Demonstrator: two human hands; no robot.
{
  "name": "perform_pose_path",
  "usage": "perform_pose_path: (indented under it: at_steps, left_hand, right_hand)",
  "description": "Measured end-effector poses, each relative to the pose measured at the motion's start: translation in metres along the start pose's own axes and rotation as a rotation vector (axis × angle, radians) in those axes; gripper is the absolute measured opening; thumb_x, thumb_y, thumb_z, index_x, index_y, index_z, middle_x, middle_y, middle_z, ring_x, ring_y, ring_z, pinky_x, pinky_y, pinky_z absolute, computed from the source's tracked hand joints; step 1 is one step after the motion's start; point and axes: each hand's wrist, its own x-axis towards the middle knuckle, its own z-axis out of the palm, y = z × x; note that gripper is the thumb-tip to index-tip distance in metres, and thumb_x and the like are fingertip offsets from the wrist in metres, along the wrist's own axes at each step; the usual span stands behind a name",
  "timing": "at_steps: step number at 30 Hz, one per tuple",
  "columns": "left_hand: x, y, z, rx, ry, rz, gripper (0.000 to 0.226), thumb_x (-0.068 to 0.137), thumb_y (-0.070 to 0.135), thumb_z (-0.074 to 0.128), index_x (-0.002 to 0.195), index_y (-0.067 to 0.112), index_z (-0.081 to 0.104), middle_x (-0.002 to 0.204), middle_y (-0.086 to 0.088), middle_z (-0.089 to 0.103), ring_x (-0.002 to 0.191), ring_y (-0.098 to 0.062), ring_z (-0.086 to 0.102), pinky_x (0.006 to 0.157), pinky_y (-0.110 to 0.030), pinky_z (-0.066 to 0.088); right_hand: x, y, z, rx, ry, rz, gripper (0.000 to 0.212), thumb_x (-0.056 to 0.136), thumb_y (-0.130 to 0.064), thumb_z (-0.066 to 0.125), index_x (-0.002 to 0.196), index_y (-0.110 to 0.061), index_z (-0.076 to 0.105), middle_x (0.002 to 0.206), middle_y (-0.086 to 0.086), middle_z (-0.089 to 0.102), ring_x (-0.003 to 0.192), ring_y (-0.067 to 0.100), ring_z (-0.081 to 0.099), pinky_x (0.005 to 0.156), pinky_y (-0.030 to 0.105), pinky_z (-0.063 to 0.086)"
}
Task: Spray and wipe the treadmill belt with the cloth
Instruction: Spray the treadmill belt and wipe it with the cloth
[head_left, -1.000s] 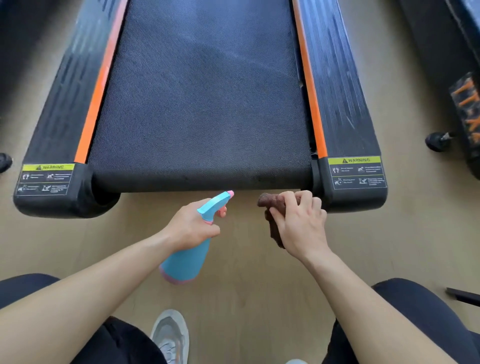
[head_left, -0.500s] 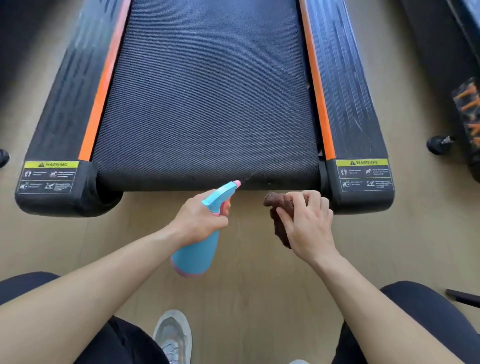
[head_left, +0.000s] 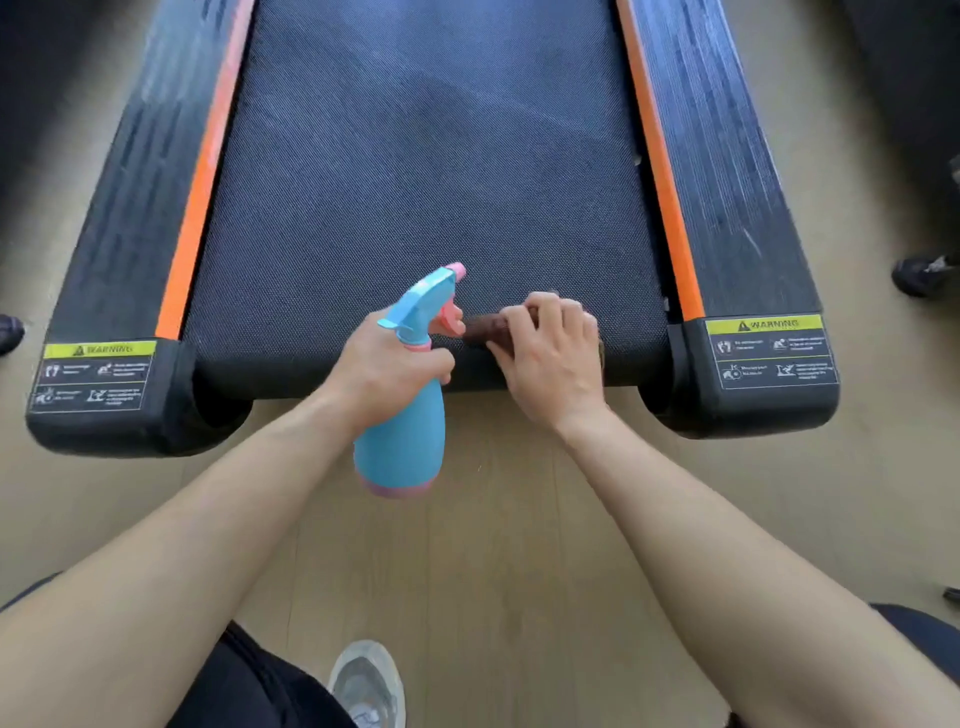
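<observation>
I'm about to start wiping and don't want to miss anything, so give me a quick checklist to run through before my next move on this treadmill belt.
1. Spray bottle gripped by left hand: ok.
2. Nozzle aimed over the treadmill belt: ok.
3. Cloth held in right hand: ok.
4. Cloth over the belt's near edge: ok.
5. Belt wet with spray: cannot tell.
6. Belt stopped: cannot tell.
</observation>
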Motion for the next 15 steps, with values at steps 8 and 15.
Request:
perform_pose_path:
  at_steps: [8,15]
  left_hand:
    - [0.011,0.006,0.004,0.027,-0.022,-0.008,0.039,0.061,0.024,0.066,0.098,0.034,0.073,0.107,0.024,0.074,0.097,0.000,0.066,0.080,-0.021,0.047]
    - [0.025,0.019,0.010,0.035,-0.054,0.038,0.033,0.070,0.019,0.073,0.099,0.033,0.074,0.105,0.019,0.075,0.091,0.007,0.064,0.075,-0.013,0.044]
  right_hand:
    - [0.009,0.073,-0.013,-0.178,-0.009,0.203,0.036,0.091,-0.044,0.054,0.105,-0.011,0.060,0.110,0.020,0.056,0.093,0.041,0.054,0.074,0.049,0.045]
    - [-0.025,0.028,-0.003,-0.073,0.030,0.044,0.032,0.094,-0.043,0.054,0.106,-0.015,0.064,0.110,0.015,0.056,0.096,0.037,0.050,0.080,0.048,0.043]
